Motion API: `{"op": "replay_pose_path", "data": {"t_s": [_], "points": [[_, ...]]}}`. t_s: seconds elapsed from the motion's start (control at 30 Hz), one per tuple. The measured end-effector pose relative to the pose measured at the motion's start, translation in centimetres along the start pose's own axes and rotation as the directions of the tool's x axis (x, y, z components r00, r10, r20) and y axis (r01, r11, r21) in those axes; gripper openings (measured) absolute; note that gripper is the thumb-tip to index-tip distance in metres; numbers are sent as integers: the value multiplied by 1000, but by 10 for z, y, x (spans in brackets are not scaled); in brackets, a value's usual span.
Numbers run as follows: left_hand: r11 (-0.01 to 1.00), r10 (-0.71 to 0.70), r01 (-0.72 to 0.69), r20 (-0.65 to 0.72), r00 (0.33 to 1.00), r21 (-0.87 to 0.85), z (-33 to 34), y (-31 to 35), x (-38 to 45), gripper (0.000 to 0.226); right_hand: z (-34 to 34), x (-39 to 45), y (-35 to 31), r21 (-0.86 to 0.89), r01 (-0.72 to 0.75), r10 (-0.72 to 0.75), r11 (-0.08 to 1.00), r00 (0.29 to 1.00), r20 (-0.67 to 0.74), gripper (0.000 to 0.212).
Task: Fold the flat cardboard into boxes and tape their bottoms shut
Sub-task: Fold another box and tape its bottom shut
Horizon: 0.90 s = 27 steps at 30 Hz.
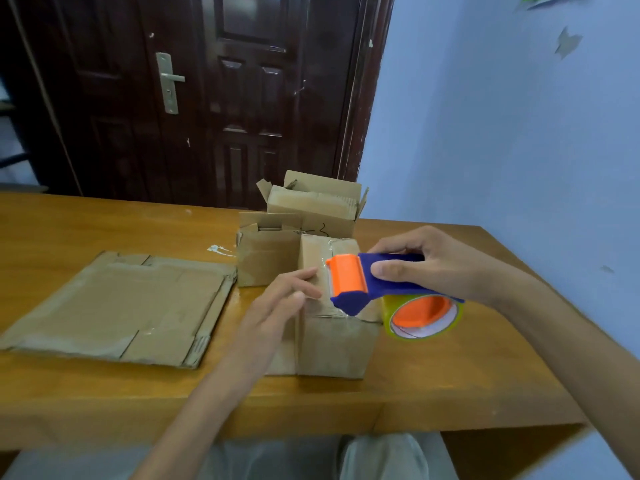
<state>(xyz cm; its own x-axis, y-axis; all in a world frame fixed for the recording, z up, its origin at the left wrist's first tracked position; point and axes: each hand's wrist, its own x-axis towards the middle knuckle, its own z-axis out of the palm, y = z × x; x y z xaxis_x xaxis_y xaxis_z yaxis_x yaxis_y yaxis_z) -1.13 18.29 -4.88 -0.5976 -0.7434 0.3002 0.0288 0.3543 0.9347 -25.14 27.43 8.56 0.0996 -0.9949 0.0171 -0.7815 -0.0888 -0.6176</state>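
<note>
Cardboard box [334, 336] centre frame on wooden table [433, 375], clear tape across its top. Right hand [436, 265] grips blue-orange tape dispenser [374, 284] over it. Left hand [277, 306], fingers straight, seemingly touching box top. Flat cardboard [114, 306] lies left.

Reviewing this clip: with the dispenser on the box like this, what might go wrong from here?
1. The left hand only touches the box near the tape dispenser with straight fingers, so the box might slide as the right hand pulls.
2. Those fingertips lie close to the dispenser's front edge and could get nicked or stuck to the tape.
3. The clear tape looks wrinkled on the box, so the seam may seal poorly.
</note>
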Motion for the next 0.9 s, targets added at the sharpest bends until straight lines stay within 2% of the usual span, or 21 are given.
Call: {"op": "replay_pose_path", "data": {"t_s": [0.07,0.13,0.23,0.33,0.43,0.57,0.7,0.9], "points": [[990,-128,128,-6,992,-52,-2,14,2,48,1,1,2,8,16,-16,1000,1000,-19,39],[974,-215,215,11,977,-64,-4,23,4,57,1,0,3,11,28,-28,1000,999,-18,34],[950,-303,307,74,950,-56,-4,29,5,43,2,0,0,14,24,-24,1000,999,-23,31],[917,-374,388,135,918,-96,-1,29,6,50,3,3,-2,-26,25,-25,999,1000,-7,35],[908,-354,382,171,919,-171,2,36,8,36,2,4,-5,-40,8,-8,999,1000,14,31],[910,-345,370,154,926,-188,-3,37,10,44,2,4,-4,-44,13,-12,999,1000,19,30],[907,-321,358,187,929,-221,-5,43,10,25,2,4,-2,-45,19,-19,999,1000,9,32],[917,-300,339,194,934,-209,-4,51,8,27,2,6,0,-36,17,-16,999,1000,6,36]]}}
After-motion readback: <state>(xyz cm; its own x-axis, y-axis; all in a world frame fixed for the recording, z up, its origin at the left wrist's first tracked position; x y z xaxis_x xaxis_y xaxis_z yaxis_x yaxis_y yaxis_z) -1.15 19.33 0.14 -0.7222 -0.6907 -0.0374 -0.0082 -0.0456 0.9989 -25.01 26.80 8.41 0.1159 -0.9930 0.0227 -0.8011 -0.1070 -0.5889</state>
